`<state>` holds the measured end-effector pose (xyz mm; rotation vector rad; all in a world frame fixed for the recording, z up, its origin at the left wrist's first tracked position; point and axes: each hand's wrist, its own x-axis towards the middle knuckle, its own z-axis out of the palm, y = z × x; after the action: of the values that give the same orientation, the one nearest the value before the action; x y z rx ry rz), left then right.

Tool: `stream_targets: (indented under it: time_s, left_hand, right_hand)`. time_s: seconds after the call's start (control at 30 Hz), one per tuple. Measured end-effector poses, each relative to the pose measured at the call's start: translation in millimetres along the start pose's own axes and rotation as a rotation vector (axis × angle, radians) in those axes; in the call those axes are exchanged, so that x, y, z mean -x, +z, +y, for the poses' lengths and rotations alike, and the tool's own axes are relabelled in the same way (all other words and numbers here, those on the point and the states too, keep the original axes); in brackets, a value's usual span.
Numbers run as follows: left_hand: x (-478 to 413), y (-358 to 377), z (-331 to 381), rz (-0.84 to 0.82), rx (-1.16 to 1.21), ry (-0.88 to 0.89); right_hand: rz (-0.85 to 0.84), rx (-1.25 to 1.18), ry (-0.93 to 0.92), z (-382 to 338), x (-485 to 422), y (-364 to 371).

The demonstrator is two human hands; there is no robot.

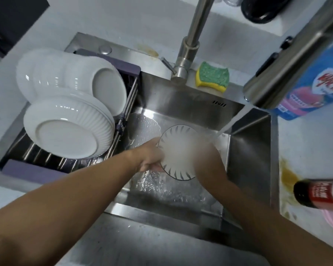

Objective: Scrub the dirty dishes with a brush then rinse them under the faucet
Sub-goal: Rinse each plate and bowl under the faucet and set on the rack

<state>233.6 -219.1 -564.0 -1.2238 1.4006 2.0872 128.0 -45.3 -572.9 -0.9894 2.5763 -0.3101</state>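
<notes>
Our left hand grips the plate by its left rim, fingers curled beneath; our right hand meets its right edge, fingers too blurred to tell. The plate hangs over the sink, under the faucet stream.

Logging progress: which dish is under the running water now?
The plate with dark rim marks, gripped by the left hand in the sink; the ribbed white dishes rest on the rack.
</notes>
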Motion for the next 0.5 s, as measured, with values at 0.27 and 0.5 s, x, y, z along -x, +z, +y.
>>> stream_targets:
  time_s: [0.27,0.5]
  left_hand:
    - [41,21,18,-0.121,0.191,-0.036]
    - [52,22,33,-0.080,0.155,-0.061]
  right_hand:
    - [-0.155,0.001,-0.246,-24,12,-13]
    - [-0.192,0.051,-0.573,-5,34,-37]
